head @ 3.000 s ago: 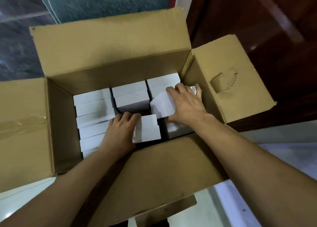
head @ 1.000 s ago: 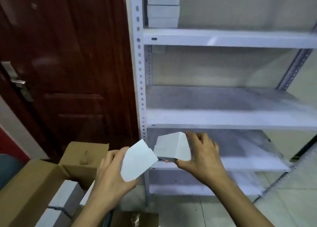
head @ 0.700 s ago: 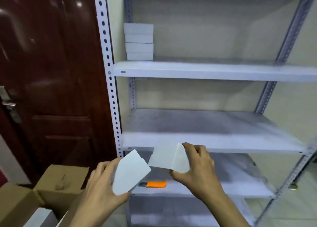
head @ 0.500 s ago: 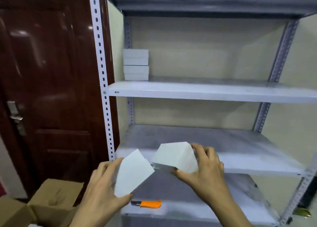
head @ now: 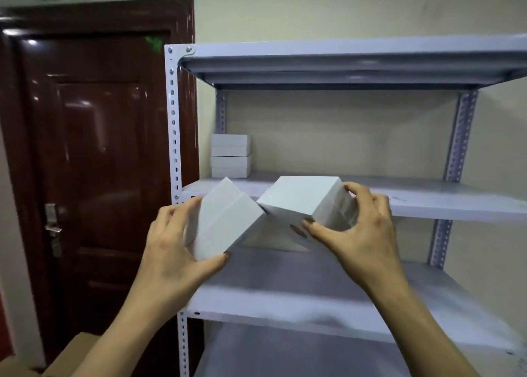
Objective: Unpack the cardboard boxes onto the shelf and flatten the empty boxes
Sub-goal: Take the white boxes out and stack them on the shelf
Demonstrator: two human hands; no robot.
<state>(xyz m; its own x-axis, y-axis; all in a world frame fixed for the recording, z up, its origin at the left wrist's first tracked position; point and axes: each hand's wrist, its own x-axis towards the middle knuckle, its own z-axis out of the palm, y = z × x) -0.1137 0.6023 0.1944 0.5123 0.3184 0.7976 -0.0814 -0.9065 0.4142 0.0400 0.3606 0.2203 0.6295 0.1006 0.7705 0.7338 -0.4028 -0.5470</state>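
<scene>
Grey shelf [head: 427, 202] beside door [head: 94, 148], stack [head: 230, 155] at 10 o'clock. Left hand [head: 171, 251] grasping tilted box [head: 225, 222], right hand [head: 362, 228] grasping second box [head: 305, 197]. Corners nearly touching: likely knock, slip, or toppled stack.

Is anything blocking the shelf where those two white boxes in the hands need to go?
Nothing visible. The shelf behind the left box and right box is bare except the stack at its back-left corner; the space to the stack's right is free.
</scene>
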